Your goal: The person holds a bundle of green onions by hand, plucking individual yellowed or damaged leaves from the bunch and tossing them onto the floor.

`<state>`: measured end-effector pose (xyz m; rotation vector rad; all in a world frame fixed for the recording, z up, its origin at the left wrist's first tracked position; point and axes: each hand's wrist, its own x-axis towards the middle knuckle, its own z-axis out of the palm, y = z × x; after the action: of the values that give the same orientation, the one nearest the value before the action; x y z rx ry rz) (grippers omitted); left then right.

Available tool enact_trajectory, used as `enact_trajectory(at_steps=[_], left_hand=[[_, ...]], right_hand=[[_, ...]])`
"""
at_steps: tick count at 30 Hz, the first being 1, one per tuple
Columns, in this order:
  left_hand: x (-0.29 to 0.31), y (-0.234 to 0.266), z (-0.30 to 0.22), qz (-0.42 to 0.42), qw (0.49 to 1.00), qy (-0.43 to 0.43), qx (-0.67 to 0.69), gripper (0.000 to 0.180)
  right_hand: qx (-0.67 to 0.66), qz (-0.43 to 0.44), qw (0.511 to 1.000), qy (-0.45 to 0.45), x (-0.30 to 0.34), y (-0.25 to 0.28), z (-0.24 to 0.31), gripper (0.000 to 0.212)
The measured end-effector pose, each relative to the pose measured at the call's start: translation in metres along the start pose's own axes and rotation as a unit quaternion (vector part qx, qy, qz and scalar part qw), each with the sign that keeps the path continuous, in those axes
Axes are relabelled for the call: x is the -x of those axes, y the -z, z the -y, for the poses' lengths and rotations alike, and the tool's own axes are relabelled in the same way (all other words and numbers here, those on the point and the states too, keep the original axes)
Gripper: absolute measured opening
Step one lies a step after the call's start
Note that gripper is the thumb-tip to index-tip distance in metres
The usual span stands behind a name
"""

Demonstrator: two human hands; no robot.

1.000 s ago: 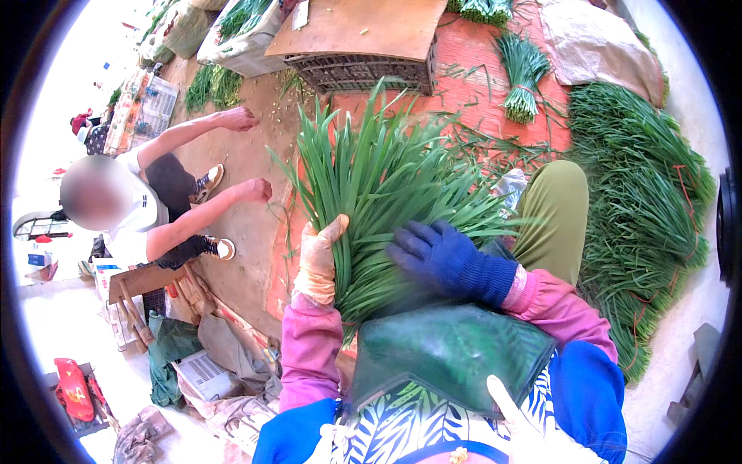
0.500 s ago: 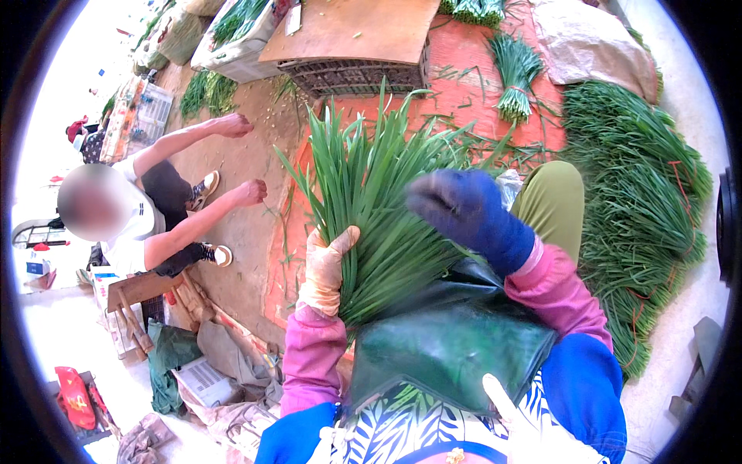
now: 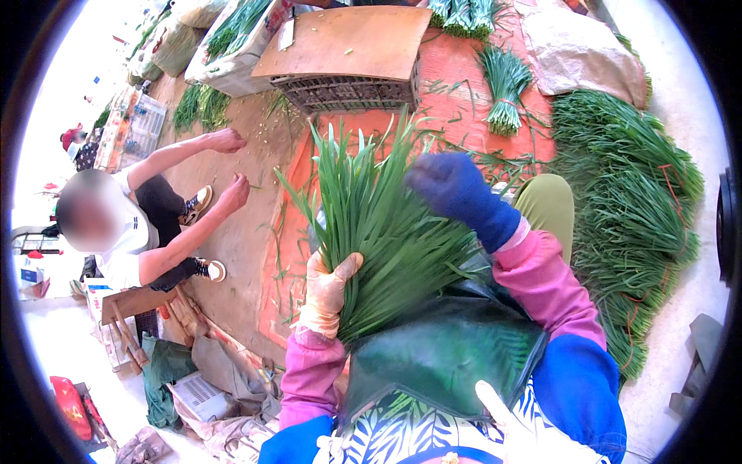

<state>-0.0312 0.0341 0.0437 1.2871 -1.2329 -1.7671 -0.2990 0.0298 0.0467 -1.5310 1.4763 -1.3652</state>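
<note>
Firmly, the left hand [image 3: 325,294], in a pale, thin glove, is wrapped around a bunch of garlic chives [image 3: 394,240], its thumb lying across the front of the leaves and pressing them into the grip. The bunch stands above the lap, its flat green blades fanning upward and out to the right, its lower end close to the edge of a dark green apron [image 3: 440,348]. The right hand [image 3: 452,189], in a blue knitted glove, is raised at the right side of the fan; its fingers look bent inward but are blurred, so I cannot tell whether they pinch any leaf. Pink sleeves [image 3: 313,379] cover both forearms.

Just beyond the right wrist rises a knee in olive trousers [image 3: 550,205]. To the right of it lies a long heap of chives [image 3: 618,216] with red strings across it. Ahead, a red sheet [image 3: 452,104] strewn with loose leaves bears a tied bunch [image 3: 504,89], near a whitish sack [image 3: 580,58]. Left of that bunch, a plywood board [image 3: 348,39] rests on a dark slatted crate [image 3: 340,93]. Farther left, a co-worker [image 3: 135,236] in a white shirt sits with both forearms stretched forward.
</note>
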Motion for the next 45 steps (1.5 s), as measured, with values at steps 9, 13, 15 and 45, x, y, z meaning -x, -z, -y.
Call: enact_trajectory(at_steps=[9, 13, 15, 45], left_hand=[[0.009, -0.015, -0.010, 0.016, 0.999, -0.020, -0.024, 0.026], [0.011, -0.020, -0.008, 0.020, 0.999, -0.015, -0.030, 0.024], [0.014, -0.019, -0.008, 0.012, 0.999, -0.019, -0.028, 0.023], [0.018, -0.024, -0.007, 0.056, 0.986, -0.071, -0.137, 0.027]], right_hand=[[0.250, -0.044, 0.965, 0.061, -0.022, 0.048, -0.030, 0.025], [0.122, 0.003, 0.990, 0.070, -0.022, 0.053, -0.065, 0.024], [-0.086, 0.059, 0.984, -0.146, -0.032, 0.062, -0.039, 0.023], [-0.170, 0.137, 0.973, -0.073, -0.099, 0.051, -0.044, 0.021]])
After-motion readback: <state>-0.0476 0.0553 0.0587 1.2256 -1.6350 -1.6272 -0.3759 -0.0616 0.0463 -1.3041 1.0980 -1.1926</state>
